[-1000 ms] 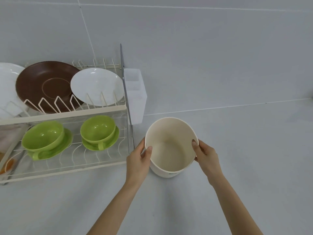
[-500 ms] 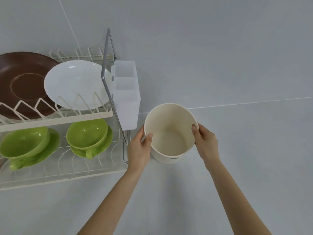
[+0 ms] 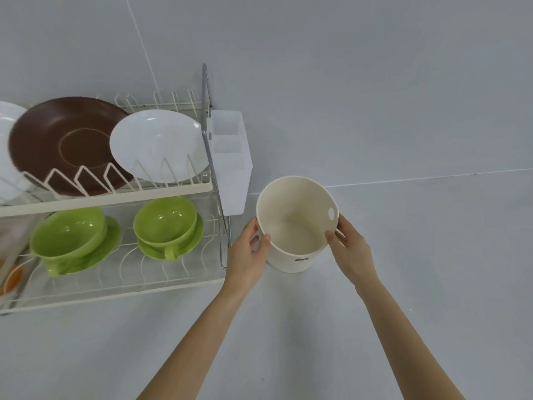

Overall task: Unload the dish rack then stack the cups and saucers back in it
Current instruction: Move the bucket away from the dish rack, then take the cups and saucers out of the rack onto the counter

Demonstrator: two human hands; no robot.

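Note:
A cream two-tier wire dish rack (image 3: 115, 194) stands at the left. Its lower tier holds two green cups, the left cup (image 3: 67, 232) and the right cup (image 3: 164, 220), each on a green saucer, the left saucer (image 3: 86, 259) and the right saucer (image 3: 153, 252). On the upper tier a brown plate (image 3: 60, 142) and a white plate (image 3: 158, 142) stand on edge. Just right of the rack, an empty cream tub (image 3: 297, 223) sits on the grey surface. My left hand (image 3: 248, 255) grips its left rim and my right hand (image 3: 349, 249) grips its right rim.
A translucent white cutlery holder (image 3: 230, 163) hangs on the rack's right end, close to the tub. Another white plate (image 3: 8, 145) shows at the far left edge. Something orange (image 3: 13, 277) lies at the rack's lower left. A grey wall rises behind.
The view has shifted between frames, so the rack sits differently in the picture. Both hands stay on the tub's rim beside the rack. A handle hole on the tub's right wall now shows.

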